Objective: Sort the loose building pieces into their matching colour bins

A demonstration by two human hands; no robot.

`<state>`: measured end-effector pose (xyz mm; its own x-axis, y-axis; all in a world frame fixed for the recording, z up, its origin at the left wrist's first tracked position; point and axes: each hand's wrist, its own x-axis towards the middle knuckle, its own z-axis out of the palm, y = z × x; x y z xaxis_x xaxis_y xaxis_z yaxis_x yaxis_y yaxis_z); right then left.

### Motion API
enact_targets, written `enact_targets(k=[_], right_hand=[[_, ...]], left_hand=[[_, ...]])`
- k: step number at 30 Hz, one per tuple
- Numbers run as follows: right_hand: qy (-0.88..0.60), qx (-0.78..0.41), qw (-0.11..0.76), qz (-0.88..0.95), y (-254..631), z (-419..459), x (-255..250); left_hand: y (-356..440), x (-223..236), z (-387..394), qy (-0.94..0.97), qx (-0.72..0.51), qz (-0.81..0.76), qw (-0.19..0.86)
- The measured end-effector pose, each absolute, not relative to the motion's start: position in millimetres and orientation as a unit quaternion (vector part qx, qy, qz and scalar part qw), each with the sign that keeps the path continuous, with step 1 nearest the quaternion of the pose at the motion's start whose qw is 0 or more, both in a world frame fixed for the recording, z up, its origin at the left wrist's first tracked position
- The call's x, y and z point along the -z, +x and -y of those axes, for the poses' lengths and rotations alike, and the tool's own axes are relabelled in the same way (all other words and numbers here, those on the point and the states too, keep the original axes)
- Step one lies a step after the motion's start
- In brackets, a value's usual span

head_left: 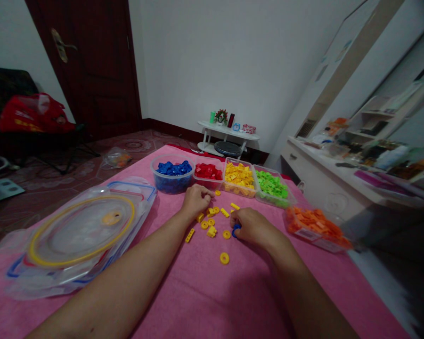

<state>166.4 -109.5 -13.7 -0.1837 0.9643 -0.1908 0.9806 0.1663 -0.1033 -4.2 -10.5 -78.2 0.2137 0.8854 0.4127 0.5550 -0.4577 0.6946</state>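
Observation:
My left hand (196, 199) rests low over the pink cloth, palm down, its fingers stretched to the right and slightly bent. Right beside those fingertips lies a small yellow round piece (217, 193); nothing shows in the hand. My right hand (250, 223) is curled, with a blue ring-shaped piece (236, 230) at its fingers. Between the hands are several yellow toy building pieces: wheel-like discs such as the yellow disc (226, 234), a yellow block (211, 231) and a yellow studded bar (190, 235). Closer to me lies another yellow disc (224, 258). My right palm is hidden.
Clear tubs of blue pieces (173, 169), red pieces (207, 171), yellow pieces (239, 175) and green pieces (271, 184) line the far side. A tub of orange pieces (317, 224) stands right. Stacked lids (81, 230) lie left on the pink cloth (198, 296).

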Motion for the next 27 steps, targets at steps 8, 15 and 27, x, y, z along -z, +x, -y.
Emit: enact_targets(k=[8,15,27], right_hand=[[0.639,0.099,0.049,-0.761,165.3,110.4,12.5],[0.638,0.093,0.044,-0.763,167.2,110.0,15.5],[0.639,0.091,0.045,-0.763,166.6,110.2,15.4]], left_hand=[[-2.5,73.8,13.7,0.743,-0.389,-0.488,0.242],[-1.9,79.1,11.1,0.75,-0.378,-0.485,0.243],[-2.1,79.7,11.6,0.773,-0.447,-0.427,0.143]])
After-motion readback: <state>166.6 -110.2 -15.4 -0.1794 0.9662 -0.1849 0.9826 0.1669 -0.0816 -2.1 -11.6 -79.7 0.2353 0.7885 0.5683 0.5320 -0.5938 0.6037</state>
